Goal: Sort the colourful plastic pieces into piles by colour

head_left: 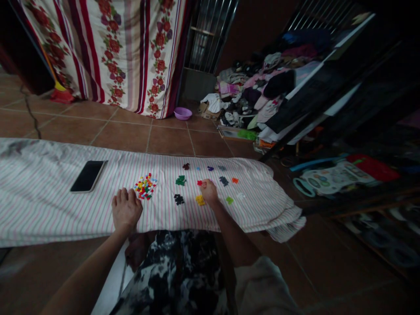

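Note:
On a striped cloth lies a loose pile of small mixed-colour pieces (145, 187), possibly beads or toy bricks. My left hand (126, 208) rests palm down beside that pile, fingers stretched out and its fingertips close to the edge. My right hand (209, 191) is closed in a pinch at some small red pieces (199, 183); whether one is between the fingertips is hidden. Around it sit single-colour groups: green pieces (180, 180), black pieces (179, 199), yellow pieces (200, 201), grey pieces (224, 181), orange pieces (235, 180) and lime pieces (229, 200).
Further back on the cloth (82, 214) are brown pieces (186, 166) and dark blue pieces (210, 168). A phone (88, 176) lies at the left. Beyond, on the tiled floor, stand a purple basin (183, 113) and a heap of clothes (252, 92).

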Demonstrator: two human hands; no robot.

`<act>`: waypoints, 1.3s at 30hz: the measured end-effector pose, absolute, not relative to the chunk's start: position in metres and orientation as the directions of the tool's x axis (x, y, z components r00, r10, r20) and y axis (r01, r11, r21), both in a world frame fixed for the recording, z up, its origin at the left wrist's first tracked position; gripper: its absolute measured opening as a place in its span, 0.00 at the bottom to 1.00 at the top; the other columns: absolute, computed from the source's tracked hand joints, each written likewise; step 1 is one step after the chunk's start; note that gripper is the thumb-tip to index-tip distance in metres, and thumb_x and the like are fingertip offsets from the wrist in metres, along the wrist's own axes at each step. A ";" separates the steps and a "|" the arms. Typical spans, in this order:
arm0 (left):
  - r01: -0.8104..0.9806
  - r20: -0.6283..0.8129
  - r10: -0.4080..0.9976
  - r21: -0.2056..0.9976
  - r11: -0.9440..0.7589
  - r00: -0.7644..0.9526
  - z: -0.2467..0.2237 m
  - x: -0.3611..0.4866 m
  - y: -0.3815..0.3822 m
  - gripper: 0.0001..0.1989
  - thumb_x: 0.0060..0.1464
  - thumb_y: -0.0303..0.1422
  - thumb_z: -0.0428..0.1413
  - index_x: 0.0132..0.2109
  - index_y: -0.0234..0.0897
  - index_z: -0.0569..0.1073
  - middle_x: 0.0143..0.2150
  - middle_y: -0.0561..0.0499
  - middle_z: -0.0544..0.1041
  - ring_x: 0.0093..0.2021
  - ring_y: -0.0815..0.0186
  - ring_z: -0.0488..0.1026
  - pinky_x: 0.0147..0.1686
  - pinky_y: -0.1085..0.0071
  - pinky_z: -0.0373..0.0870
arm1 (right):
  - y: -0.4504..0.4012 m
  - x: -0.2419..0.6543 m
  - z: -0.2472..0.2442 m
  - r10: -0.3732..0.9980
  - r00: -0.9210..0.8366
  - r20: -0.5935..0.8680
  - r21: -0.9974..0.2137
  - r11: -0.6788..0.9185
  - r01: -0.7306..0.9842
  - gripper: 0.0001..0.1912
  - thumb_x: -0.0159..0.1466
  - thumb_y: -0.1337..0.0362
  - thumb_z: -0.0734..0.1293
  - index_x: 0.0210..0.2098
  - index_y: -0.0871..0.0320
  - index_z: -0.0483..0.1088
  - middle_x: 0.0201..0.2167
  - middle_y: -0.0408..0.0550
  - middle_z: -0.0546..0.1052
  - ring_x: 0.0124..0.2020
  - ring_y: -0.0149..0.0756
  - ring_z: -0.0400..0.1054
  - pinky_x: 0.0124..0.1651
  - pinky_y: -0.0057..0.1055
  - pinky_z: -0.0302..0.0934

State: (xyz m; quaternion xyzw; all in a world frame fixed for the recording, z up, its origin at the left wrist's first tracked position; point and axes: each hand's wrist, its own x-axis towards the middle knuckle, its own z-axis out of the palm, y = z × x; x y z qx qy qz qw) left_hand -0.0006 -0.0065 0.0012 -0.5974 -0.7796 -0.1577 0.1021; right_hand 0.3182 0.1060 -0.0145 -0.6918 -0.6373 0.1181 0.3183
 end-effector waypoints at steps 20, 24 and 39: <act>0.960 0.348 0.896 0.143 0.241 -0.276 -0.004 -0.002 -0.006 0.22 0.57 0.34 0.42 0.55 0.29 0.67 0.59 0.33 0.66 0.62 0.50 0.59 0.59 0.52 0.54 | 0.090 0.308 0.014 0.949 0.151 0.278 -0.602 0.049 0.797 0.11 0.52 0.70 0.59 0.33 0.59 0.70 0.34 0.52 0.75 0.36 0.37 0.68 0.46 0.33 0.63; 0.958 0.336 0.898 0.138 0.251 -0.284 -0.002 -0.002 -0.005 0.22 0.57 0.34 0.42 0.55 0.29 0.67 0.59 0.33 0.66 0.62 0.49 0.60 0.60 0.52 0.54 | 0.079 0.277 0.022 0.944 0.010 0.330 -0.611 0.205 0.765 0.11 0.56 0.69 0.59 0.35 0.59 0.72 0.33 0.50 0.74 0.33 0.35 0.67 0.44 0.31 0.63; 0.954 0.335 0.896 0.168 0.249 -0.293 0.001 -0.001 -0.006 0.23 0.57 0.33 0.42 0.55 0.28 0.67 0.59 0.32 0.67 0.62 0.49 0.60 0.59 0.51 0.54 | 0.061 0.142 0.004 0.892 -0.419 0.167 -0.555 0.436 0.708 0.17 0.63 0.73 0.57 0.44 0.54 0.74 0.41 0.48 0.74 0.43 0.34 0.68 0.49 0.29 0.62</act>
